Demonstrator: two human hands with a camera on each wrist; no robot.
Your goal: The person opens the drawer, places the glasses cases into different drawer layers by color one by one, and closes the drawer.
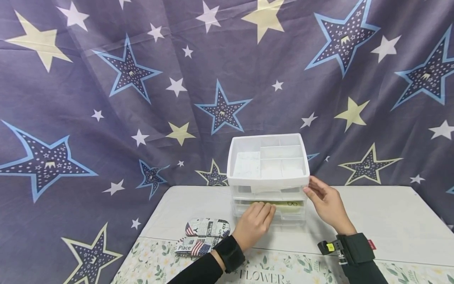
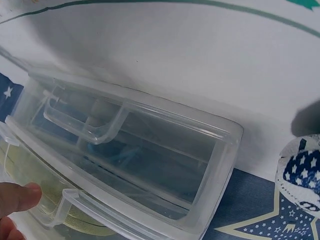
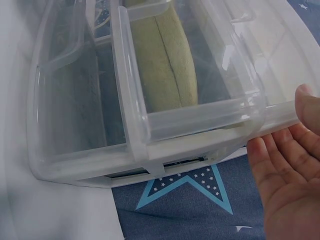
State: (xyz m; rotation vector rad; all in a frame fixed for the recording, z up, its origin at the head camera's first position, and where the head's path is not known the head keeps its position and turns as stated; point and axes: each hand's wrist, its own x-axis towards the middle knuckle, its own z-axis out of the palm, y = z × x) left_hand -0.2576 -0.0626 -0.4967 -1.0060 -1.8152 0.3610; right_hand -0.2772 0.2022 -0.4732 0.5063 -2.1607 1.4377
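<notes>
A white and clear plastic drawer organizer [image 1: 268, 180] stands on the table, with a divided tray on top. At the front of its middle drawer [image 1: 294, 216], my left hand [image 1: 254, 223] has its fingers curled over the edge; the left wrist view shows the thumb [image 2: 22, 197] by the drawer's handle [image 2: 55, 212]. Inside that drawer lies a yellow-green case [image 3: 162, 60] with a glasses print. My right hand [image 1: 328, 205] grips the top tray's right edge, thumb above and fingers [image 3: 280, 155] below.
A newspaper-and-flag-print case [image 1: 207, 227] in two rounded parts lies left of the organizer. A floral cloth [image 1: 152, 260] covers the table's front edge. Behind the white table [image 1: 372, 213] hangs a star-printed curtain [image 1: 198, 51].
</notes>
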